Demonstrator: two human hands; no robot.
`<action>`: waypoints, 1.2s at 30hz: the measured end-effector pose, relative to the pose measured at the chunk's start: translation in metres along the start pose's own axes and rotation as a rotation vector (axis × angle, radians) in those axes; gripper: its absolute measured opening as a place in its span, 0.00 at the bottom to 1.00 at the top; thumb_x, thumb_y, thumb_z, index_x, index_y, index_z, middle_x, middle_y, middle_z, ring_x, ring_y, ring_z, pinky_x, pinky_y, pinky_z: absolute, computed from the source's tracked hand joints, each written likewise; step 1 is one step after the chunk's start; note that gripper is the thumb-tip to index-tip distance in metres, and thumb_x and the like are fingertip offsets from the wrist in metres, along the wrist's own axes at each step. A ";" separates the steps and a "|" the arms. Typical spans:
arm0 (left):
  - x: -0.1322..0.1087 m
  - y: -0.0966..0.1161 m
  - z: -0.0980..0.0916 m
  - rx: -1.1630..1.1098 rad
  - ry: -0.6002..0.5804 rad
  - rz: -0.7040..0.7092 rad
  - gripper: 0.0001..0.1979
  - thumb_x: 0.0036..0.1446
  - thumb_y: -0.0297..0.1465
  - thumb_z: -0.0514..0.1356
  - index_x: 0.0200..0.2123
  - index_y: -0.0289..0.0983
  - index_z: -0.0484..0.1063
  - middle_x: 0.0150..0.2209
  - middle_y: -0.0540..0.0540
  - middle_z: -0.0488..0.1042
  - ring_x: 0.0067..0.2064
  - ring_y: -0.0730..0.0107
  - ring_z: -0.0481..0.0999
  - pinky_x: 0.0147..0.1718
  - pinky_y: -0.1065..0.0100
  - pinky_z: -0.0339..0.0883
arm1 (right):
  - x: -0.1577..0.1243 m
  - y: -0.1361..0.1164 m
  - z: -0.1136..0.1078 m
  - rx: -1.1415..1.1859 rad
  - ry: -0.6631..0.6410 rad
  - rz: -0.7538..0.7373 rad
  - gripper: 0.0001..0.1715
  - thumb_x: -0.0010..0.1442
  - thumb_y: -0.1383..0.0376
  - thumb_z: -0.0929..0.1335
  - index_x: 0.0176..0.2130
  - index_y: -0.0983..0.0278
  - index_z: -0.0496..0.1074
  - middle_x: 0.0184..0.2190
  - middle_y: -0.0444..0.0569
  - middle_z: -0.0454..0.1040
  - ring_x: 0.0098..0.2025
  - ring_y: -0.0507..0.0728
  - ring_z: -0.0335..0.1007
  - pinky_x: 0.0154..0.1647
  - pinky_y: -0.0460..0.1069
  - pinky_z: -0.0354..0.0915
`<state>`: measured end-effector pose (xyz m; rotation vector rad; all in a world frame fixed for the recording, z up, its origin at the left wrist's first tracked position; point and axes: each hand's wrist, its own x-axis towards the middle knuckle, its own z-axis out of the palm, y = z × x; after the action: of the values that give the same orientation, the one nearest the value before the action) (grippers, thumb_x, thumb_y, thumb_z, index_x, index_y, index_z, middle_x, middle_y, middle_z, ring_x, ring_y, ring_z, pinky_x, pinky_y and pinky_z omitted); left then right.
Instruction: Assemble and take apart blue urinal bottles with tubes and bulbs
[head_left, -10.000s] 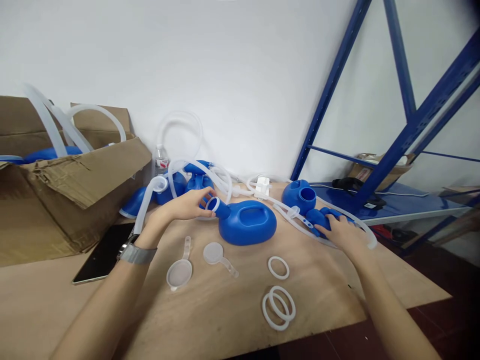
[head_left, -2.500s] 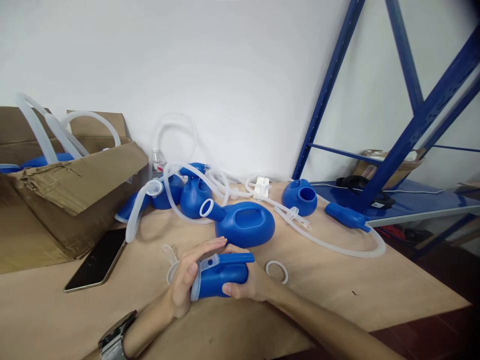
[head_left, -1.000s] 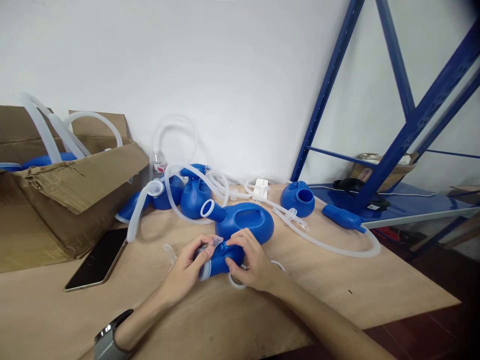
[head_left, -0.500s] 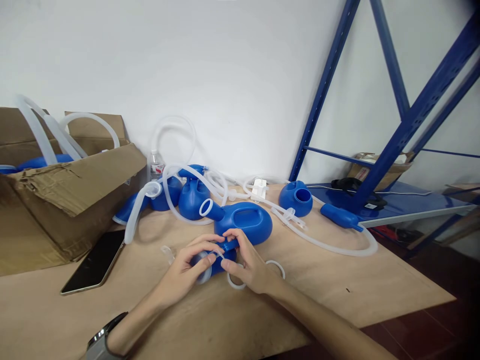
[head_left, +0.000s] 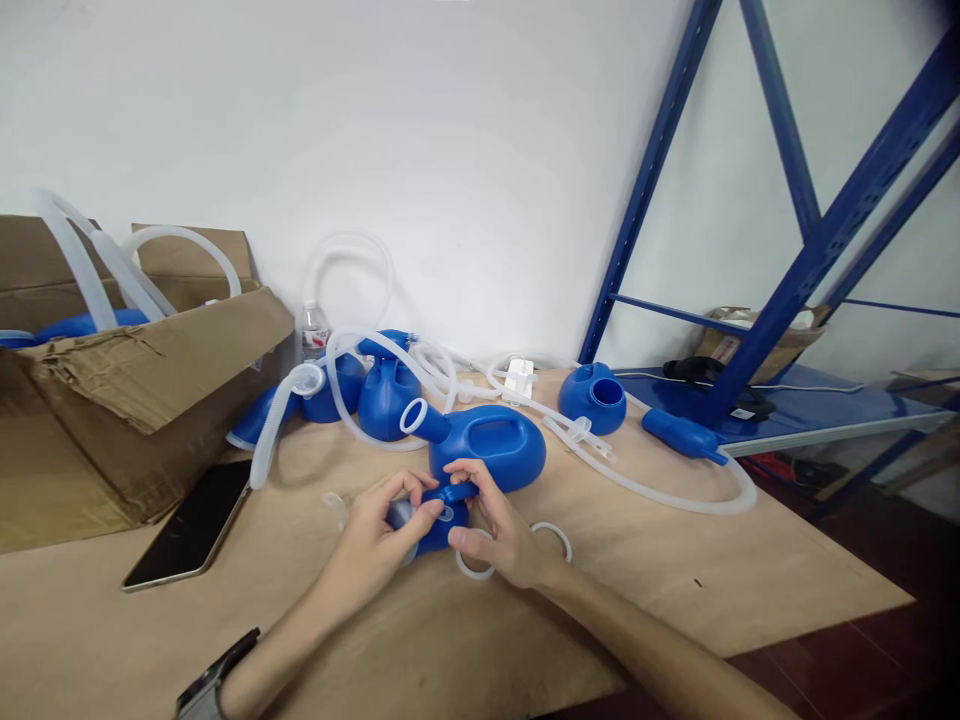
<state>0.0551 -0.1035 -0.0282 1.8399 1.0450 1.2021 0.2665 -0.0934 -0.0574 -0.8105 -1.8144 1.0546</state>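
Both hands meet over a small blue plastic part [head_left: 442,520] low on the wooden table [head_left: 675,590]. My left hand [head_left: 375,535] grips its left end, where a translucent cap sits, thumb pressing on top. My right hand [head_left: 499,530] pinches the part's blue tab from the right, fingers curled. A white ring [head_left: 471,570] lies under my right hand and another white ring [head_left: 553,535] just right of it. Directly behind stands a large blue container with a handle hole [head_left: 484,447].
A torn cardboard box [head_left: 127,390] with tubes fills the left. A black phone [head_left: 187,525] lies in front of it. More blue parts [head_left: 382,395], a blue cup [head_left: 596,397], clear tubing [head_left: 675,495] and a blue shelf frame [head_left: 787,300] lie behind and to the right.
Since ten seconds ago both hands came off the far parts and took up the small blue part. In the last second they turned it slightly and the right fingers shifted onto its tab.
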 end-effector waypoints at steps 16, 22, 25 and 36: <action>-0.003 0.001 0.008 0.133 0.080 0.024 0.16 0.66 0.42 0.59 0.30 0.39 0.75 0.31 0.47 0.80 0.36 0.61 0.80 0.38 0.65 0.70 | 0.007 0.013 0.018 0.008 0.193 -0.008 0.14 0.63 0.56 0.71 0.46 0.59 0.71 0.43 0.47 0.69 0.44 0.57 0.67 0.45 0.51 0.65; 0.000 -0.001 0.004 0.071 0.023 0.042 0.14 0.65 0.41 0.62 0.31 0.39 0.76 0.38 0.45 0.83 0.41 0.60 0.81 0.43 0.64 0.71 | 0.007 0.011 0.017 -0.053 0.187 -0.024 0.15 0.64 0.54 0.70 0.46 0.59 0.70 0.42 0.46 0.68 0.44 0.57 0.66 0.46 0.52 0.63; -0.002 0.001 0.002 0.085 0.006 0.123 0.12 0.66 0.39 0.61 0.34 0.39 0.78 0.41 0.44 0.83 0.44 0.60 0.81 0.46 0.64 0.71 | 0.007 0.007 0.015 -0.039 0.172 -0.011 0.14 0.65 0.55 0.69 0.46 0.59 0.69 0.41 0.46 0.69 0.43 0.56 0.66 0.46 0.51 0.63; -0.004 0.004 0.009 0.234 0.115 0.085 0.11 0.59 0.34 0.60 0.25 0.39 0.70 0.31 0.49 0.81 0.32 0.66 0.78 0.34 0.67 0.69 | 0.004 0.004 0.027 -0.110 0.255 -0.039 0.09 0.61 0.60 0.68 0.41 0.60 0.69 0.38 0.46 0.68 0.41 0.56 0.66 0.43 0.51 0.64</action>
<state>0.0634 -0.1097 -0.0290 2.0307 1.2265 1.2944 0.2410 -0.0970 -0.0662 -0.9271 -1.6739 0.7925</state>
